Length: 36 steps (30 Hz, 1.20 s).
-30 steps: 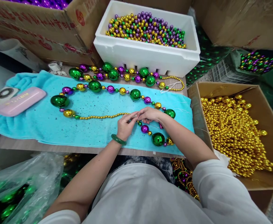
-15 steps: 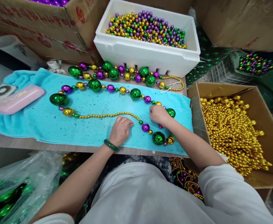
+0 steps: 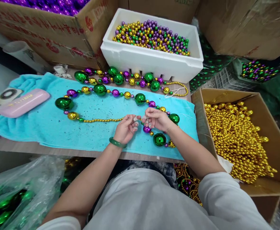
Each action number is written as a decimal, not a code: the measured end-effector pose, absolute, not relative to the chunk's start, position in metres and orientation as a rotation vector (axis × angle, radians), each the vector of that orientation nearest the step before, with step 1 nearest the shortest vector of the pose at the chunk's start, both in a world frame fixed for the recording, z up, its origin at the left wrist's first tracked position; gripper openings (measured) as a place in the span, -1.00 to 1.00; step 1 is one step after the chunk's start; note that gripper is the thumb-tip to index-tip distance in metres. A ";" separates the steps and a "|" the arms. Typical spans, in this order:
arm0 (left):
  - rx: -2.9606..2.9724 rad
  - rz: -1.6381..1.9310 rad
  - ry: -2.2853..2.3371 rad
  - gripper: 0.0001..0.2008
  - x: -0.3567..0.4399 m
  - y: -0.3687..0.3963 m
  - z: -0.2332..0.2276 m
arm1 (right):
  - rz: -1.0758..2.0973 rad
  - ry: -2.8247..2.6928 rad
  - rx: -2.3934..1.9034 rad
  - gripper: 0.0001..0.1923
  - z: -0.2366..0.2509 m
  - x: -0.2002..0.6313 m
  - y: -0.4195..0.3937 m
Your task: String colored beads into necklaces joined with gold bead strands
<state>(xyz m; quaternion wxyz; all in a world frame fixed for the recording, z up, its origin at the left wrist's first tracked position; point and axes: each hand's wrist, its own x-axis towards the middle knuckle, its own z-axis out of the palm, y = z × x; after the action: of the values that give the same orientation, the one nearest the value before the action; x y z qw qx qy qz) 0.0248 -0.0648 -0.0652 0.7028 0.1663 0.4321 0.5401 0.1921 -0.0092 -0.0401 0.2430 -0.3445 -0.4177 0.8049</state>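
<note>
Turquoise towel (image 3: 46, 127) under both hands. Left hand (image 3: 126, 129) and right hand (image 3: 157, 118) meet fingertip to fingertip, each pinched shut on the bead necklace (image 3: 99, 90) where its thin gold strand joins the bigger beads. Necklace loops leftward and beyond the pinch; large green bead (image 3: 159, 139) just below right hand.

Left hand (image 3: 126, 129) lifted off the turquoise towel (image 3: 46, 126) where it lay flat half a second ago, fingers now pinched up at the end of the thin gold bead strand (image 3: 101, 120). Right hand (image 3: 157, 118) moved back left from beside the green ball bead (image 3: 174, 118); fingertips of both hands meet again, as a second ago. View shifted slightly down.
</note>
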 end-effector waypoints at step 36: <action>1.399 0.934 1.367 -0.74 -0.006 -0.074 0.068 | 0.783 -1.797 -1.397 -0.89 0.100 0.258 -0.042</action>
<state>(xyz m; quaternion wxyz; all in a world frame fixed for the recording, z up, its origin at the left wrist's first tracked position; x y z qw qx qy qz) -0.0062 -0.0740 0.0683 0.4678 0.5704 0.5575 0.3810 0.2585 -0.0418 0.0995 0.3589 -0.5418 -0.6968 0.3036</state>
